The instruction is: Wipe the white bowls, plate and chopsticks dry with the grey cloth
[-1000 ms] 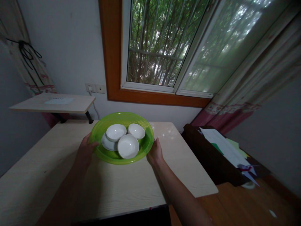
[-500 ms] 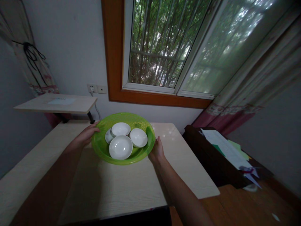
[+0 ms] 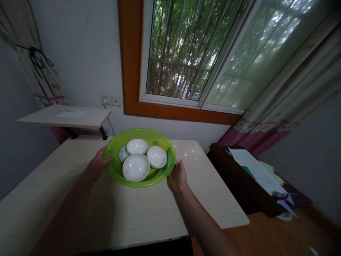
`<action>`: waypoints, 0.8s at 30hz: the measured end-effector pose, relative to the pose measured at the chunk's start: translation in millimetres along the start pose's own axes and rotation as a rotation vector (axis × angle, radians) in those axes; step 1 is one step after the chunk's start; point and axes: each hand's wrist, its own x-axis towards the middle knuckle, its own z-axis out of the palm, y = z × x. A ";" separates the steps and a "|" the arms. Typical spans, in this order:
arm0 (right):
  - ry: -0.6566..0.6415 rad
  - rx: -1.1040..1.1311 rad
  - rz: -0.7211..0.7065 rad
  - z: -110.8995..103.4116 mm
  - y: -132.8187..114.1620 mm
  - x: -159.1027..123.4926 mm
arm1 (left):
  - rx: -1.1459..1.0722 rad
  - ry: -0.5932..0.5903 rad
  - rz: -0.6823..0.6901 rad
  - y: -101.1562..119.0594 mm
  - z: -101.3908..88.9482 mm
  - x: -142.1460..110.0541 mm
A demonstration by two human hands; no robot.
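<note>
A green plastic basin (image 3: 141, 183) is held between my two hands over the desk. My left hand (image 3: 98, 164) grips its left rim, with the thumb over the edge and the other fingers outside. At the right side, my right hand (image 3: 178, 177) holds the basin from outside and below, its fingertips partly hidden by the wall. Inside lie several white bowls: one at the front (image 3: 136, 168), another at the right (image 3: 157, 157) and a third at the back (image 3: 137, 147). A patterned bowl (image 3: 123, 154) at the left is tilted and partly covered.
The pale wooden desk (image 3: 149, 213) spreads beneath the basin. A small raised shelf (image 3: 90, 119) with a paper on it stands at the back left. Beyond are a wall socket (image 3: 105, 100) and a window. Right of the desk, a dark cabinet (image 3: 234, 177) carries papers.
My left hand has slid down along the left rim, nearer to me. The basin, the bowls and my right hand have hardly moved.
</note>
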 end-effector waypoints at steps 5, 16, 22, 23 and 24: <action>-0.021 0.002 0.002 -1.9 2.0 2.9 | -0.018 -0.120 0.001 15.9 1.0 26.0; -0.081 0.032 0.027 16.4 -12.0 24.6 | 0.080 0.066 -0.075 31.3 18.8 55.8; -0.027 -0.079 0.098 11.2 -11.4 19.6 | 0.131 0.118 -0.044 26.5 19.8 61.9; -0.022 -0.081 0.085 9.4 -11.6 16.7 | 0.137 0.110 -0.047 25.6 19.6 61.6; -0.028 -0.078 0.071 7.3 -12.3 13.8 | 0.138 0.105 -0.053 25.0 19.3 60.9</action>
